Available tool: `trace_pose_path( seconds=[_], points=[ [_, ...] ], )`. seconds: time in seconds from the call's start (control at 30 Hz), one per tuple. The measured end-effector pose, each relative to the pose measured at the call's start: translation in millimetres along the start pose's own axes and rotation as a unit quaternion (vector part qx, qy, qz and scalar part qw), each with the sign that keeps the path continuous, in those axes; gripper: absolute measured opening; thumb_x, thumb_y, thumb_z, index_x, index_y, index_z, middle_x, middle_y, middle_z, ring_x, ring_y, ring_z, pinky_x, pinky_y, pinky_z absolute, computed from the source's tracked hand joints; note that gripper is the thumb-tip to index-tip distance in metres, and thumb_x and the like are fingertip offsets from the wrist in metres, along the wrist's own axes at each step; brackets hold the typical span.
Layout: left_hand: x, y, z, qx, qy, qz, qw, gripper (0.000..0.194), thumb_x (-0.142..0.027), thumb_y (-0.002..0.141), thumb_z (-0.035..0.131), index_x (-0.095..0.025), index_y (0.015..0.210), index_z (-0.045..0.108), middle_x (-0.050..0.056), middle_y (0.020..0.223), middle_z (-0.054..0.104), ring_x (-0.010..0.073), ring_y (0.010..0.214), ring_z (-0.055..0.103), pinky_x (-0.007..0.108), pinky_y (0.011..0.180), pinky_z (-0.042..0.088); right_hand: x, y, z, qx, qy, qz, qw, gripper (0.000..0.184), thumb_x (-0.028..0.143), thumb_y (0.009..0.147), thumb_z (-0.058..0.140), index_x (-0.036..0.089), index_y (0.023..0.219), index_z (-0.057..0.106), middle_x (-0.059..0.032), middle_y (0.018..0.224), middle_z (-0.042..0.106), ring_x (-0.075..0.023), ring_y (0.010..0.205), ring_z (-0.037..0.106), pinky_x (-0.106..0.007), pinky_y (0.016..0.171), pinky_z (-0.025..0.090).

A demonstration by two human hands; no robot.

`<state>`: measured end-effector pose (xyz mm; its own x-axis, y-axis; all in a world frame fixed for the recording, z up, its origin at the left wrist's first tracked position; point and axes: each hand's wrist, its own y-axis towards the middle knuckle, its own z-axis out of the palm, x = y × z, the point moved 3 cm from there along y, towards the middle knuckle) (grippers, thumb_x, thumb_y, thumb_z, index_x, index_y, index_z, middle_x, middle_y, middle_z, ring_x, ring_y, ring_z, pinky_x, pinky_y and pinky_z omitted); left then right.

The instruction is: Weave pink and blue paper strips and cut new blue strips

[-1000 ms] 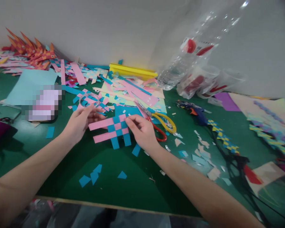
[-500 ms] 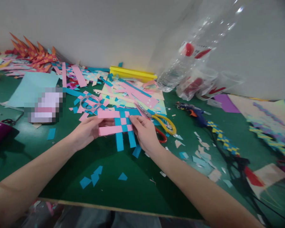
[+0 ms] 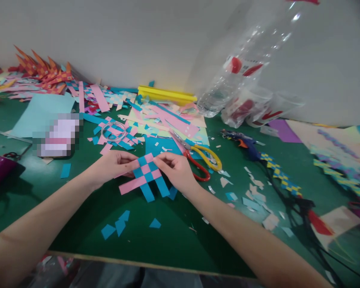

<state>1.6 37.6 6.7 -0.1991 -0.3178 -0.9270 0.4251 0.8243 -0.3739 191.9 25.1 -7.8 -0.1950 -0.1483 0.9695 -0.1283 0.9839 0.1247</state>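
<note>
Pink and blue paper (image 3: pixel 146 175) is held up between both hands, over the green surface (image 3: pixel 183 248). The left grip (image 3: pixel 112 166) pinches its top left side. The right grip (image 3: pixel 180 170) pinches its top right corner. Loose strips poke out left and down. Scissors (image 3: pixel 198 150) lie just past the right grip.

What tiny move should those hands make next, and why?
Perhaps the left hand could gently tug the woven paper snug: it holds the upper left side, the right hand pinches the upper right corner, and a pink end sticks out loose.
</note>
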Motion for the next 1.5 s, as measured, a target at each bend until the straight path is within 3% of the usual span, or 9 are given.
trace_pose_path(
  seconds=[0.33,0.67,0.8,0.9,1.0,1.1,1.17,1.3,1.5],
  points=[
    [5,5,-7.4,-0.052,0.05,0.04,0.997,0.036,-0.043,0.069,0.076,-0.018,0.094,0.074,0.004,0.079,0.074,0.0157,0.071,0.068,0.032,0.076,0.059,1,2,-4,-0.001,-0.039,0.002,0.999,0.023,0.041,0.08,0.059,0.02,0.071,0.065,-0.0007,0.068,0.065,-0.0123,0.061,0.057,-0.026,0.056,0.046],
    [4,4,-3.9,-0.048,0.007,0.037,0.998,0.029,-0.042,0.069,0.077,-0.017,0.083,0.073,0.003,0.08,0.072,0.0131,0.068,0.066,0.03,0.075,0.057,-3,1,-1,0.101,0.084,0.074,0.989,0.028,0.048,0.074,0.068,0.02,0.07,0.067,0.0003,0.061,0.067,-0.0123,0.054,0.063,-0.025,0.053,0.05],
    [1,2,-2.9,-0.034,-0.055,0.057,0.996,0.023,-0.037,0.068,0.079,-0.017,0.076,0.07,-0.004,0.059,0.062,0.0066,0.051,0.055,0.027,0.073,0.056,-11,6,-2,0.1,0.168,0.097,0.976,0.045,0.06,0.082,0.054,0.019,0.069,0.068,-0.0018,0.062,0.069,-0.0127,0.053,0.063,-0.027,0.056,0.052],
    [-4,-4,-1.8,0.005,-0.092,0.094,0.991,0.022,-0.033,0.063,0.083,-0.018,0.071,0.069,-0.004,0.055,0.06,0.0068,0.048,0.053,0.026,0.066,0.055,-13,8,0,0.1,0.201,0.096,0.97,0.044,0.06,0.081,0.056,0.018,0.075,0.07,-0.0031,0.068,0.072,-0.0133,0.057,0.066,-0.026,0.057,0.052],
    [-7,-11,4.6,0.136,-0.108,0.106,0.979,0.023,-0.036,0.065,0.082,-0.018,0.071,0.07,0.004,0.071,0.069,0.0172,0.065,0.066,0.032,0.069,0.055,-7,5,5,0.144,0.201,0.086,0.965,0.039,0.055,0.081,0.059,0.017,0.081,0.069,-0.0043,0.076,0.073,-0.0141,0.063,0.068,-0.027,0.062,0.054],
    [-8,-15,13.1,0.302,-0.107,0.123,0.939,0.017,-0.032,0.072,0.077,-0.017,0.073,0.071,0.009,0.081,0.071,0.0249,0.08,0.068,0.04,0.077,0.055,1,1,9,0.17,0.168,0.079,0.968,0.032,0.048,0.081,0.062,0.016,0.083,0.068,-0.0037,0.077,0.073,-0.0143,0.066,0.068,-0.03,0.068,0.056],
    [-8,-15,15.6,0.348,-0.085,0.157,0.92,0.013,-0.029,0.075,0.075,-0.016,0.073,0.072,0.011,0.087,0.07,0.0274,0.091,0.066,0.041,0.084,0.053,4,-1,12,0.188,0.133,0.07,0.971,0.024,0.04,0.08,0.064,0.017,0.086,0.068,-0.0027,0.08,0.073,-0.0141,0.07,0.069,-0.03,0.071,0.056],
    [-10,-12,16.9,0.334,-0.021,0.196,0.922,0.012,-0.021,0.08,0.069,-0.016,0.069,0.071,0.011,0.098,0.067,0.0257,0.097,0.064,0.039,0.089,0.051,6,-1,12,0.23,0.082,0.044,0.969,0.018,0.027,0.082,0.06,0.02,0.097,0.067,-0.0024,0.094,0.072,-0.0144,0.081,0.068,-0.03,0.076,0.056],
    [-15,-15,16.5,0.267,0.084,0.225,0.933,0.017,-0.011,0.08,0.065,-0.017,0.065,0.07,0.008,0.112,0.064,0.0233,0.103,0.061,0.035,0.091,0.05,3,2,7,0.284,0.15,0.06,0.945,0.039,0.034,0.08,0.066,0.023,0.117,0.059,-0.0053,0.12,0.064,-0.0187,0.106,0.064,-0.036,0.093,0.051]
  ],
)
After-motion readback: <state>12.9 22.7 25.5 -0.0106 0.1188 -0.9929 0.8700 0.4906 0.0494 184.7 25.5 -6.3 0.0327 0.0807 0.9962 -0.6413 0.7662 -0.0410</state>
